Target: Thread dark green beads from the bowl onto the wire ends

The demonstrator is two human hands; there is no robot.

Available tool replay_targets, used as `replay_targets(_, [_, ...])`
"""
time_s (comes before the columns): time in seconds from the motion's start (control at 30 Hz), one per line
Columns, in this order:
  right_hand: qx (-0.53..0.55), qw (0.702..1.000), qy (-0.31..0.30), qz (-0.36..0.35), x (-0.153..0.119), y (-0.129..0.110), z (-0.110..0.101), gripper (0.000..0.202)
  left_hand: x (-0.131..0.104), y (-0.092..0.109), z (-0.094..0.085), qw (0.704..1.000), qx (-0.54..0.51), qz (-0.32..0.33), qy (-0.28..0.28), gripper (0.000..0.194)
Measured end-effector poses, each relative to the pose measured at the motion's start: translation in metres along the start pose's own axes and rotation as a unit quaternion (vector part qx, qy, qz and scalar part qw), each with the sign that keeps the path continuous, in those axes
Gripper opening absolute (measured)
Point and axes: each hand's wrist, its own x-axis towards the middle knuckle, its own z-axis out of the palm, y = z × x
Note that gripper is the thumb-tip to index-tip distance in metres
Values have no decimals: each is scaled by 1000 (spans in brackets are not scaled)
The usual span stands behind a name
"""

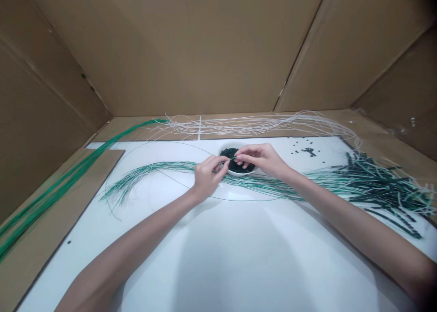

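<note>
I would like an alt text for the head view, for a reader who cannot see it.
A person's left hand and right hand meet, fingertips pinched, over a white bowl of dark beads on a white table. Green strands stretch past it to a dark heap at right; behind are white strands and cardboard walls.

Smooth white bench [218,244] with a soft sheen, matt brown cardboard walls [191,48], a glossy white bowl [247,171] and thin, smooth-looking green strands [78,171].
</note>
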Motion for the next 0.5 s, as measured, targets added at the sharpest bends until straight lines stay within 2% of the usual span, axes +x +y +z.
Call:
replay_targets(0.4, [-56,998,0,-40,2,9,3,30,0,-1,0,1000,-5,-13,-1,13])
replay_targets(0.5, [-116,991,-15,-58,3,2,-3,30,0,-1,0,999,-10,-35,2,13])
